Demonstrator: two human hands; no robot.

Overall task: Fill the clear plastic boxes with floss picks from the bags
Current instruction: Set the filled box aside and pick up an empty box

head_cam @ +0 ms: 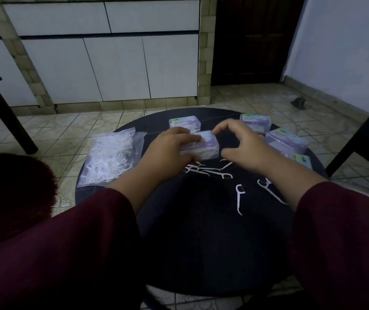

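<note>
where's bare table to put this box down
Free: the near part of the dark round table, below the loose floss picks. Also a patch between the held box and the right-side boxes. Crowded: left edge with the bag.

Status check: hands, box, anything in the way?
Left hand grips centre box; right hand pinches its far corner. Bag of picks lies left. Loose picks scattered near, not blocking.

- Left hand [167,146] gripping a clear box [203,145] at mid-table [201,242].
- Right hand [244,144] curled, fingertips touching that box's far corner.
- Loose picks [239,198] lying near the wrists.
- Bag [109,159] at left; other boxes [286,142] behind and right.
</note>
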